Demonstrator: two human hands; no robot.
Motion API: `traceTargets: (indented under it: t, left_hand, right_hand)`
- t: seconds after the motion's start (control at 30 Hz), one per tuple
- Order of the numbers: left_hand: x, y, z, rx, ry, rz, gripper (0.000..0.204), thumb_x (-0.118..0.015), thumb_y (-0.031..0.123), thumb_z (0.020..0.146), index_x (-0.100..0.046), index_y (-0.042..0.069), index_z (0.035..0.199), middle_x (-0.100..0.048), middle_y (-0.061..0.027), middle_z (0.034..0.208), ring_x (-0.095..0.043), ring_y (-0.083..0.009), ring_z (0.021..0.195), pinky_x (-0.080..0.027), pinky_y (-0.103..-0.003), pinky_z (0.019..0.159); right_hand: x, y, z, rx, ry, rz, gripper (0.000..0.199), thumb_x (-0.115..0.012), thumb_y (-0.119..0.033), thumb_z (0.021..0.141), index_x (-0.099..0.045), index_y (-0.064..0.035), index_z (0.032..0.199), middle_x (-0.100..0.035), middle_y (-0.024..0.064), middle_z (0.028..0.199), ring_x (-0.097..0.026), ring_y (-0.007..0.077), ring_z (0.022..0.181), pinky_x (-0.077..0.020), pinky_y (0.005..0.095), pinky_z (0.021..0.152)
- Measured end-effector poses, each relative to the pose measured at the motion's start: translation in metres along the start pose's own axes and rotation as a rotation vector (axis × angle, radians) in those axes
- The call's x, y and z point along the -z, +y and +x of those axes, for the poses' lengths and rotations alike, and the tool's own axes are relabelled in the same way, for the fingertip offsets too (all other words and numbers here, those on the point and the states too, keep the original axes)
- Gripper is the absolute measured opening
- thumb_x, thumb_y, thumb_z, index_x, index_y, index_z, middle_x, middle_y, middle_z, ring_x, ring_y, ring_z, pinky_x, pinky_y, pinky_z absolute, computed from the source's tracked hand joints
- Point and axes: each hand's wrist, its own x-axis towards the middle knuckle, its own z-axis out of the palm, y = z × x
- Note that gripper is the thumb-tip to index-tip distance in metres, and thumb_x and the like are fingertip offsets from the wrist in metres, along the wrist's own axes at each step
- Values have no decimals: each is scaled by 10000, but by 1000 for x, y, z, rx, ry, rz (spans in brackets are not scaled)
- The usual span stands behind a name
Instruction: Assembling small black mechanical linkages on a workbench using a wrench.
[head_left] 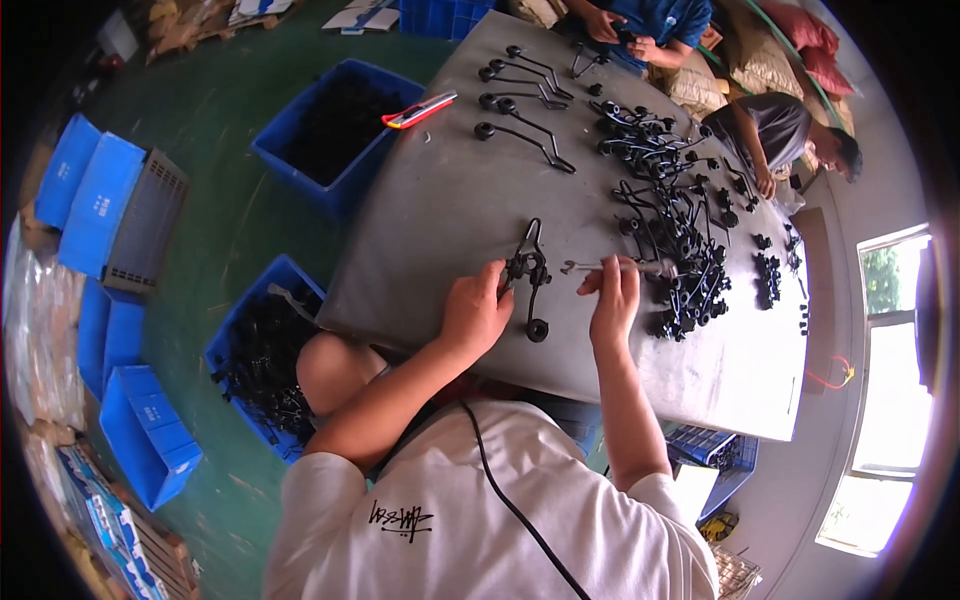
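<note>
My left hand (478, 312) is closed on a black bent-rod part (537, 300), which has a round bushing at its near end and a clamp-like middle. The part is over the grey table (400, 240). In my right hand (615, 305) is a silver open-end wrench (650, 267), its jaw pointing left toward the part, with a small gap between them. Right of my right hand lies a heap of black rod parts and clamps (690, 240). Several similar bent rods (530, 135) are laid out toward the table's far left.
A red-and-white utility knife (418, 110) lies at the left table edge. Blue bins of black parts (335, 180) (225, 350) stand on the green floor. Two people sit across at the far side and far right (640, 30) (770, 130). Small black clamps (767, 280) are grouped at right.
</note>
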Motion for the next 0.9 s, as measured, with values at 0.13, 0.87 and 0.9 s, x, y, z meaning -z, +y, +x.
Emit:
traceTargets:
  t: [0.13,0.87,0.9]
  left_hand:
    - [2,2,-3,25,-7,17,431,-726,43,806,-538,17,1194,-673,-130,804,-649,-358,697,-502,-477,659]
    - [136,-27,-1,233,494,-57,326,-737,126,890,-594,39,1170,-682,-144,752,-657,-236,629,-508,-355,573]
    - [173,-35,-12,262,647,-39,337,-746,132,892,-600,35,1180,-688,-132,756,-657,-191,633,-512,-332,587]
  right_hand:
    - [7,4,-46,521,-258,-506,201,-666,4,924,-542,-17,1081,-675,121,816,-647,232,669,-532,355,657]
    - [19,-21,62,-100,-197,-299,333,-531,-365,1051,-557,-120,826,-345,-72,615,-314,41,517,-242,233,475]
    - [20,-22,57,-114,-327,-486,334,-545,-353,1046,-559,-102,826,-368,-56,624,-328,51,545,-260,241,497]
